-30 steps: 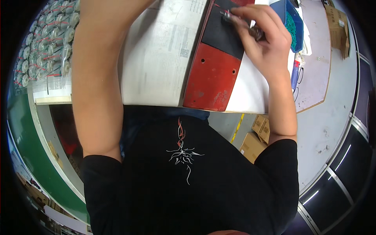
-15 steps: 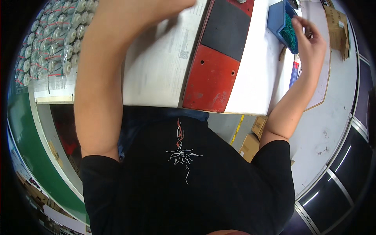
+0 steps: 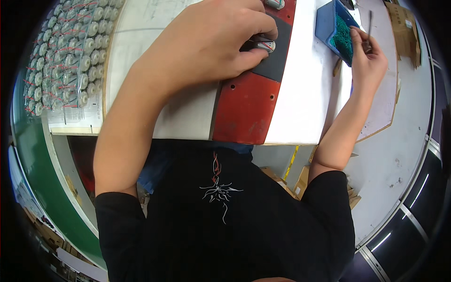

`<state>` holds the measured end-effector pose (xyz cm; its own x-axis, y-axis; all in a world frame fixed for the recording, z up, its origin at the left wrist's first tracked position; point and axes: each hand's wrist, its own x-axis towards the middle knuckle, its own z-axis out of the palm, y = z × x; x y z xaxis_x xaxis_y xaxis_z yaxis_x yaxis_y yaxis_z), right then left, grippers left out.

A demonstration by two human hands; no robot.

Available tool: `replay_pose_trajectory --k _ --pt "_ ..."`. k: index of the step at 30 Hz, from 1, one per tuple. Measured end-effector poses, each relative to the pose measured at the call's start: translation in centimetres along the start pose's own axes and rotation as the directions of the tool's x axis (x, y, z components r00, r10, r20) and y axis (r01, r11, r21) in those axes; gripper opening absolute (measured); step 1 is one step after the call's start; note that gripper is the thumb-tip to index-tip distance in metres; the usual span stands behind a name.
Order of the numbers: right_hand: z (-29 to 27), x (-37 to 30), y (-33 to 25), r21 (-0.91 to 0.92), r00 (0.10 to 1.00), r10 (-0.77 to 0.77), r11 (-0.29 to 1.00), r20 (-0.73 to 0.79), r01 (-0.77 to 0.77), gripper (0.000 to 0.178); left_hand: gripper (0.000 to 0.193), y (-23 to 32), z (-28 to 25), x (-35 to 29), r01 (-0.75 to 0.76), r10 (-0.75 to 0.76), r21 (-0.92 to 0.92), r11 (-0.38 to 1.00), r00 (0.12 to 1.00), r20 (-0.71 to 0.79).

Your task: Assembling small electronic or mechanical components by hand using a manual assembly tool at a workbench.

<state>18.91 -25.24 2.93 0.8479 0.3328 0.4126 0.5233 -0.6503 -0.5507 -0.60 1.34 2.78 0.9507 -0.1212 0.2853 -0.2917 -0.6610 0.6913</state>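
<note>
My left hand (image 3: 221, 42) is closed around a small white round-ended part (image 3: 267, 46), held over the black pad (image 3: 277, 58) on the red plate (image 3: 246, 110). Its thumb and fingers cover most of the part, though a red mark shows on its end. At the right, my right hand (image 3: 369, 56) is closed beside the blue bin (image 3: 326, 26), which holds many tiny green pieces (image 3: 343, 40). From between its fingers a slim metal tool (image 3: 370, 22) with a thin shaft sticks up. Anything pinched at its fingertips is too small to make out.
Bagged white round parts with red and dark wires (image 3: 70, 51) cover the table's left side. Another small white part (image 3: 275, 3) lies at the plate's far end. Cardboard boxes (image 3: 404, 35) stand beyond the table at the right.
My left hand has come right and nearer, over the black pad, and a white part now shows in it. My right hand has moved slightly down beside the bin; the tool's shaft now shows.
</note>
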Motion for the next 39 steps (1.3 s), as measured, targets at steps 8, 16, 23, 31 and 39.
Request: replay_pose_trajectory --k 8,16,23,31,39 --pt "0.0 -4.4 -5.2 0.644 0.930 0.012 0.718 0.367 -0.263 0.014 0.016 -0.9 3.3 0.4 -0.197 0.240 0.144 0.970 0.881 -0.409" --pt "2.5 -6.4 -6.0 0.714 0.886 -0.116 0.643 0.448 -0.277 0.011 0.015 -0.4 3.5 0.2 -0.180 0.207 0.103 0.978 0.896 -0.393" --pt "3.0 -6.5 -5.9 0.867 0.886 -0.321 0.474 0.334 -0.155 0.010 0.014 -0.4 3.9 0.3 -0.246 0.181 -0.079 0.966 0.862 -0.474" --pt "3.1 -6.6 -5.2 0.907 0.885 -0.386 0.411 0.262 -0.089 0.015 0.015 0.5 4.0 0.6 -0.321 0.114 -0.335 0.886 0.851 -0.513" --pt "3.4 -6.9 -5.9 0.937 0.889 -0.405 0.344 0.213 -0.068 0.016 0.017 1.2 3.6 0.1 -0.144 -0.102 -0.674 0.724 0.945 -0.312"
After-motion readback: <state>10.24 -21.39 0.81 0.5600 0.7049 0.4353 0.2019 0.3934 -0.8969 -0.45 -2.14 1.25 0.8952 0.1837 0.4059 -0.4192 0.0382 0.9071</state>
